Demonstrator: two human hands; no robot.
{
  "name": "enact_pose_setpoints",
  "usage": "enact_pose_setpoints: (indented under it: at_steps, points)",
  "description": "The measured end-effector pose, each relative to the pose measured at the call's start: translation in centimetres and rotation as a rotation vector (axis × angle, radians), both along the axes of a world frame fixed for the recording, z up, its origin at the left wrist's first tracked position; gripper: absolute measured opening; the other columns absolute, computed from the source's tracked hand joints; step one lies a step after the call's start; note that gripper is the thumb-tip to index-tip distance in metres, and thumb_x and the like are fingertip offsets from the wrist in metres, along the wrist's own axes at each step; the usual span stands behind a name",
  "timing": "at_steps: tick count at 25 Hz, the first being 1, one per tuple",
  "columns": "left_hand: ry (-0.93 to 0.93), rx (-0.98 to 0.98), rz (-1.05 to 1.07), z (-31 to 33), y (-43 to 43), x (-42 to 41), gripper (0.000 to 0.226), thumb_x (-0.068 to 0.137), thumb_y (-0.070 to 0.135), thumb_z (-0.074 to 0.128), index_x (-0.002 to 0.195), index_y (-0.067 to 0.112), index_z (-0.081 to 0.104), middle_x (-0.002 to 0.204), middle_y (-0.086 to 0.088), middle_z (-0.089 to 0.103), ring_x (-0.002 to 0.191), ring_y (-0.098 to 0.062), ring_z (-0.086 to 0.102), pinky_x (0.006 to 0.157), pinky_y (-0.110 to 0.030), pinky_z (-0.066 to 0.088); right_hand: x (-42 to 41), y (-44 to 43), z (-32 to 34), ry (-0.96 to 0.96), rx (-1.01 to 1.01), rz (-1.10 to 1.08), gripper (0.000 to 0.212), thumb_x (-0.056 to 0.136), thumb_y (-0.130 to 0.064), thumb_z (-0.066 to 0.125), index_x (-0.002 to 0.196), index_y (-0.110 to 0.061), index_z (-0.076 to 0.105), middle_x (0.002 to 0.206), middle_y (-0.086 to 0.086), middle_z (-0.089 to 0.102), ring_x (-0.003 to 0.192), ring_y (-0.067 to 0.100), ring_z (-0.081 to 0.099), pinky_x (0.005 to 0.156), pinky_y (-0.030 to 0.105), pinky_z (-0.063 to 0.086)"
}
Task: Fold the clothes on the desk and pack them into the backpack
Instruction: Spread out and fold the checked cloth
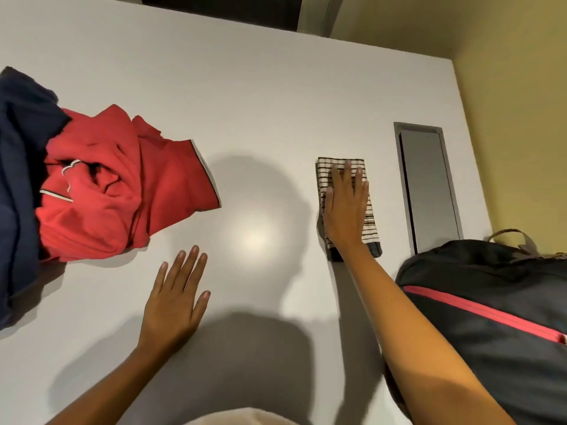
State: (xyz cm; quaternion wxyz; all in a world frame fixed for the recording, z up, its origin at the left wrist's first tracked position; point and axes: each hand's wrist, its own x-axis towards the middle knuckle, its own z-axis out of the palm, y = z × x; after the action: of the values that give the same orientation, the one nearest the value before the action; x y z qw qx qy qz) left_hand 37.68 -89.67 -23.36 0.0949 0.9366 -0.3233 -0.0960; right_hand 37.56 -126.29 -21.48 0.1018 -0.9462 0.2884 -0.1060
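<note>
One folded striped cloth (325, 170) right of centre on the surface (245, 102) | right hand (345, 210) pressing it, fingers straight | left hand (175, 299) low over bare surface, fingers straight, slightly apart | red shirt (122, 191), navy garment (21, 179) crumpled at left | backpack (491, 317) near right.

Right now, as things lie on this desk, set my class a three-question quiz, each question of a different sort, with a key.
1. True or false: the right hand lies flat on the striped cloth.
2. The crumpled garment beside the navy garment is: A red, B green, C yellow.
3. Fill in: the backpack sits on the person's ____ side of the desk.
Key: 1 true; 2 A; 3 right.
</note>
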Motion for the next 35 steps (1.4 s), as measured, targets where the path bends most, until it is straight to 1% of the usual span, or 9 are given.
enact_pose_setpoints:
  at_steps: [3, 7, 11, 17, 21, 26, 28, 32, 35]
  points:
    - [0.009, -0.022, 0.010, 0.1, 0.1, 0.0, 0.064, 0.095, 0.043, 0.027, 0.152, 0.014, 0.022, 0.160, -0.002, 0.013, 0.148, -0.022, 0.010, 0.120, -0.044, 0.008, -0.1, -1.3, -1.5, 0.071, 0.011, 0.170, 0.055, 0.101, -0.039, 0.021, 0.153, -0.020, 0.026, 0.160, 0.005, 0.021, 0.148, 0.029, 0.014, 0.119, 0.054, 0.008]
    - [-0.002, -0.038, -0.008, 0.5, -0.4, 0.2, 0.063, 0.095, 0.042, 0.029, 0.150, 0.011, 0.027, 0.159, -0.005, 0.019, 0.147, -0.025, 0.014, 0.119, -0.046, 0.012, 0.8, -4.6, -2.2, 0.102, -0.041, 0.042, 0.058, 0.101, -0.047, 0.026, 0.153, -0.024, 0.024, 0.161, 0.001, 0.018, 0.149, 0.027, 0.011, 0.118, 0.054, 0.000]
    - [-0.005, -0.021, -0.014, 0.4, -0.4, 0.2, 0.064, 0.095, 0.042, 0.029, 0.150, 0.011, 0.027, 0.159, -0.006, 0.019, 0.147, -0.026, 0.013, 0.119, -0.046, 0.011, 1.3, -9.1, -1.6, 0.197, 0.026, -0.052, 0.061, 0.099, -0.051, 0.021, 0.155, -0.029, 0.012, 0.163, -0.001, 0.003, 0.150, 0.025, -0.002, 0.118, 0.053, -0.007]
    - [-0.012, -0.052, -0.007, 0.7, -0.4, 0.1, 0.062, 0.095, 0.039, 0.031, 0.150, 0.011, 0.027, 0.159, -0.005, 0.019, 0.147, -0.024, 0.014, 0.118, -0.048, 0.014, 1.4, -10.1, -0.7, 0.206, 0.036, -0.044, 0.058, 0.103, -0.046, 0.025, 0.155, -0.024, 0.013, 0.163, 0.003, 0.004, 0.150, 0.026, 0.000, 0.118, 0.052, -0.005]
    - [0.023, -0.079, 0.021, 0.6, -0.7, 0.0, 0.058, 0.098, 0.036, 0.026, 0.150, 0.013, 0.027, 0.159, -0.002, 0.020, 0.147, -0.022, 0.015, 0.119, -0.043, 0.010, -0.7, -6.5, 0.6, 0.043, 0.038, 0.062, 0.059, 0.099, -0.039, 0.026, 0.148, -0.007, 0.035, 0.157, 0.015, 0.028, 0.147, 0.030, 0.018, 0.121, 0.047, 0.009]
    - [0.050, -0.262, 0.097, 2.3, -0.8, -0.9, 0.047, 0.100, 0.030, 0.026, 0.138, 0.014, 0.050, 0.149, 0.003, 0.040, 0.141, -0.015, 0.031, 0.119, -0.035, 0.018, -5.3, 2.3, 1.4, -0.065, 0.052, 0.255, 0.044, 0.096, -0.016, 0.043, 0.136, 0.001, 0.048, 0.149, 0.017, 0.041, 0.144, 0.029, 0.028, 0.121, 0.043, 0.016]
    - [0.047, -0.304, 0.106, 2.9, -0.5, -2.0, 0.045, 0.100, 0.029, 0.027, 0.135, 0.017, 0.053, 0.147, 0.005, 0.043, 0.140, -0.011, 0.032, 0.118, -0.033, 0.019, -7.5, 5.9, 0.8, -0.064, 0.073, 0.332, 0.043, 0.094, -0.012, 0.044, 0.135, 0.001, 0.050, 0.148, 0.015, 0.043, 0.143, 0.028, 0.030, 0.121, 0.040, 0.017]
    - [0.023, -0.295, 0.188, 3.7, 1.9, -4.7, 0.042, 0.101, 0.027, 0.027, 0.136, 0.026, 0.050, 0.149, 0.014, 0.038, 0.142, -0.001, 0.023, 0.119, -0.027, 0.013, -11.1, 12.5, -0.6, -0.015, 0.130, 0.504, 0.048, 0.097, -0.018, 0.036, 0.141, -0.002, 0.045, 0.152, 0.011, 0.037, 0.144, 0.023, 0.027, 0.121, 0.034, 0.012]
    - [-0.009, -0.283, 0.261, 4.0, 4.4, -6.6, 0.042, 0.099, 0.024, 0.031, 0.135, 0.025, 0.053, 0.148, 0.013, 0.039, 0.141, -0.009, 0.030, 0.119, -0.030, 0.017, -12.6, 15.8, -1.1, 0.019, 0.137, 0.574, 0.051, 0.098, -0.022, 0.035, 0.145, -0.004, 0.039, 0.155, 0.007, 0.032, 0.145, 0.020, 0.025, 0.120, 0.030, 0.008]
